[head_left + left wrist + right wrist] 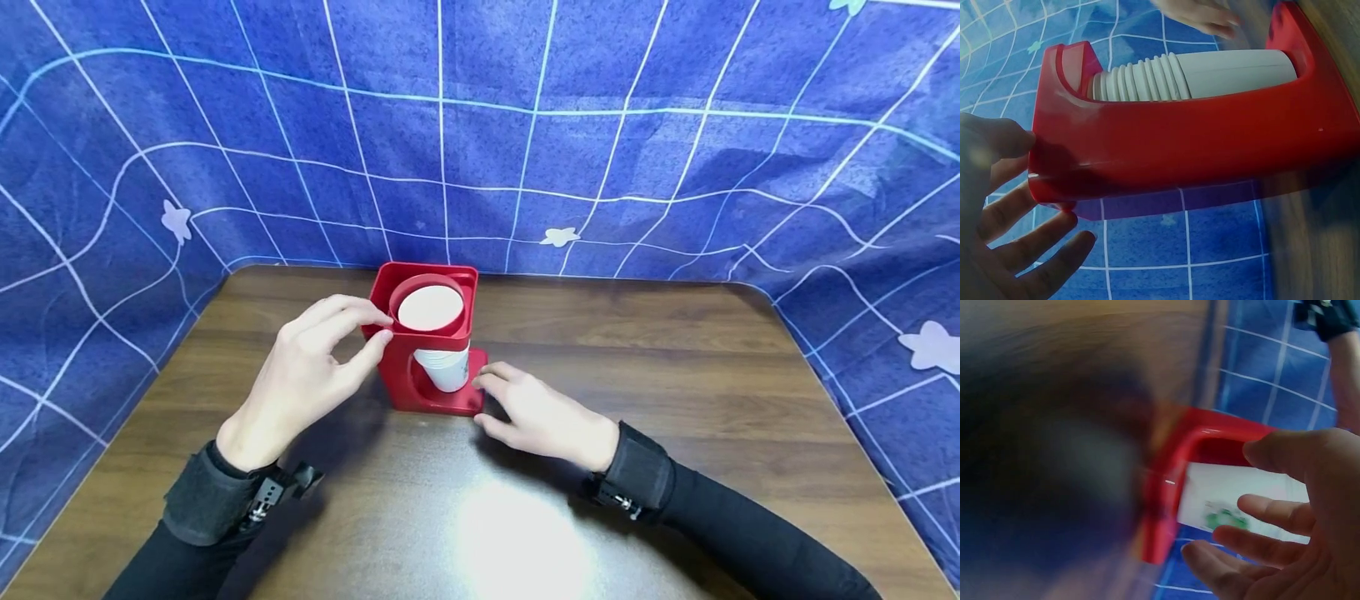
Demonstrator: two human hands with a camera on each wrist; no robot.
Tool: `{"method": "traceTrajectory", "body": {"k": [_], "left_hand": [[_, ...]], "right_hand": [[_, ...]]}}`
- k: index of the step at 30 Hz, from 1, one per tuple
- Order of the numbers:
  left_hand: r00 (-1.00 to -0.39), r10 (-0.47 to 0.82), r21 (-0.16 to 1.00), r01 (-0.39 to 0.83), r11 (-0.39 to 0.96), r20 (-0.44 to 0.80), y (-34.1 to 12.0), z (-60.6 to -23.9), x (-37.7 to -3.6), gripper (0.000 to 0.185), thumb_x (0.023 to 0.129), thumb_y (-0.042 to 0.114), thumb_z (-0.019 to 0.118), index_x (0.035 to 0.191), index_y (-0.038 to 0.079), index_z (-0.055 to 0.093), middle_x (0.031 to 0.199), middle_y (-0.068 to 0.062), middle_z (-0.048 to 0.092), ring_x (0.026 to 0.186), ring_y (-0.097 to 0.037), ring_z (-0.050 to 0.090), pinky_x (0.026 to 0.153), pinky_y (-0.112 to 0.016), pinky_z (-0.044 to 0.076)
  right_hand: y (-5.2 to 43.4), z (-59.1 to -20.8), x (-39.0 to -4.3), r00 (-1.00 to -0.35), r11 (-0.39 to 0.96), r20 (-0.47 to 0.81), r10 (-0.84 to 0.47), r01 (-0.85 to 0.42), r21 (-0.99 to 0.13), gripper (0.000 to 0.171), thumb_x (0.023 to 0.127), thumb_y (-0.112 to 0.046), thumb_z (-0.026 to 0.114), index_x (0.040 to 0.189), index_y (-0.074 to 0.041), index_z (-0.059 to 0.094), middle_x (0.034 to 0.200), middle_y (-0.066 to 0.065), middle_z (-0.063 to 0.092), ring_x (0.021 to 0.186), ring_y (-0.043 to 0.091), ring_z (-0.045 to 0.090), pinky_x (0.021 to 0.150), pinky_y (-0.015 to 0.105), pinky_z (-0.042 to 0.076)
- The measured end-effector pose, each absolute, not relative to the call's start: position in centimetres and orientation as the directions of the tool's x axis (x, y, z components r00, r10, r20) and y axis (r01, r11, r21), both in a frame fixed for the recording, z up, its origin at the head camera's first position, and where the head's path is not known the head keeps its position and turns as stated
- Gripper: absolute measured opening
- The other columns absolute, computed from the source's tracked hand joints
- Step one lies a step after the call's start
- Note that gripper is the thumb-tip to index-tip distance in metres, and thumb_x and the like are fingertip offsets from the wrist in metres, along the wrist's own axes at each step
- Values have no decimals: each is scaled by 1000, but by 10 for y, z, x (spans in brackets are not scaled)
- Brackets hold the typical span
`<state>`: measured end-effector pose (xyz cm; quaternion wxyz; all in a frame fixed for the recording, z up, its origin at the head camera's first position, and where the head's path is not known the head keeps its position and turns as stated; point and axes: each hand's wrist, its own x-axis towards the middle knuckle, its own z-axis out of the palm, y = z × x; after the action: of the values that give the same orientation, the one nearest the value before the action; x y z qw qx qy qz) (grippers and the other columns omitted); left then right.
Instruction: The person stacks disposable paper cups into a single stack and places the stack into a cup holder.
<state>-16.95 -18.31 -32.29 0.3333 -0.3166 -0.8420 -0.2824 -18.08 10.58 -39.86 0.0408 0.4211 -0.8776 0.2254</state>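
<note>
A red plastic cup holder (pixel 401 375) stands upright on the table with a stack of white paper cups (pixel 446 371) nested in its round opening. The left wrist view shows the ridged rims of the stacked cups (pixel 1141 78) along the holder's cut-out side. At the holder's upper left corner is my left hand (pixel 307 358), thumb and spread fingers right at the rim. My right hand (pixel 540 417) is beside the base on the right, its fingers loosely extended towards the lowest cup. Green print (pixel 1225 519) shows on that cup in the right wrist view.
The brown wooden table (pixel 637 358) extends around the holder, with a bright glare in front. A blue cloth (pixel 487 150) with white grid lines and pale stars hangs behind and along both sides. Black wrist straps (pixel 641 471) with small devices sit on both forearms.
</note>
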Motion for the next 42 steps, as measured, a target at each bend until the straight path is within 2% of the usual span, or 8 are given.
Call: {"method": "traceTrajectory", "body": {"k": [5, 10, 15, 21, 26, 29, 37, 42], "left_hand": [[-586, 335, 284, 720, 633, 738, -182, -325, -169, 17, 84, 5, 80, 100, 11, 78, 102, -6, 75, 101, -22, 67, 99, -13, 44], [-567, 323, 287, 734, 615, 757, -182, -324, -169, 20, 81, 1, 81, 99, 10, 78, 99, -7, 76, 101, -25, 68, 101, -14, 44], [-571, 320, 285, 727, 624, 756, -181, -325, -169, 20, 81, 0, 82, 99, 9, 79, 95, -7, 77, 103, -28, 69, 101, -27, 50], [-569, 346, 265, 730, 630, 746, -181, -324, -170, 23, 80, -3, 84, 100, 6, 79, 95, -8, 77, 102, -28, 69, 99, -33, 51], [-555, 388, 228, 742, 630, 736, -183, -321, -171, 24, 80, -3, 83, 102, 4, 78, 96, -9, 77, 103, -30, 69, 105, -26, 48], [-552, 427, 195, 746, 637, 717, -185, -319, -171, 24, 82, -2, 82, 104, 3, 77, 99, -11, 77, 106, -31, 68, 106, -30, 48], [-573, 455, 147, 716, 682, 682, -185, -319, -169, 21, 85, 3, 81, 105, 4, 77, 94, -8, 76, 89, -23, 66, 86, -35, 55], [-595, 439, 166, 700, 694, 673, -185, -321, -170, 25, 83, 0, 83, 106, 3, 76, 95, -9, 76, 89, -23, 67, 84, -40, 58]], "right_hand": [[99, -414, -186, -662, 582, 203, -721, -738, -342, 40, 94, -22, 74, 127, 0, 65, 122, 10, 64, 106, 17, 63, 99, 34, 55], [95, -421, -192, -674, 613, 154, -722, -727, -309, 56, 94, -28, 75, 139, 1, 57, 135, 13, 62, 123, 23, 63, 109, 36, 50], [91, -422, -195, -651, 594, 168, -740, -750, -291, 61, 92, -25, 78, 141, 2, 54, 138, 17, 60, 126, 27, 62, 110, 38, 49], [88, -424, -196, -635, 594, 190, -749, -770, -234, 48, 90, -21, 79, 130, 1, 63, 136, 21, 61, 123, 35, 62, 109, 43, 49], [87, -424, -202, -617, 567, 199, -762, -783, -255, 31, 92, -12, 77, 119, -1, 68, 126, 17, 64, 111, 28, 68, 101, 38, 55], [87, -424, -204, -612, 558, 209, -763, -786, -267, 28, 91, -10, 78, 116, -1, 69, 124, 17, 65, 106, 25, 69, 97, 36, 57], [84, -426, -205, -624, 575, 226, -748, -779, -250, 18, 89, -13, 80, 103, -4, 70, 116, 13, 64, 97, 21, 67, 89, 33, 58], [81, -425, -208, -627, 579, 232, -743, -777, -245, 17, 88, -12, 81, 99, -4, 71, 107, 10, 63, 90, 19, 64, 84, 33, 58]]}}
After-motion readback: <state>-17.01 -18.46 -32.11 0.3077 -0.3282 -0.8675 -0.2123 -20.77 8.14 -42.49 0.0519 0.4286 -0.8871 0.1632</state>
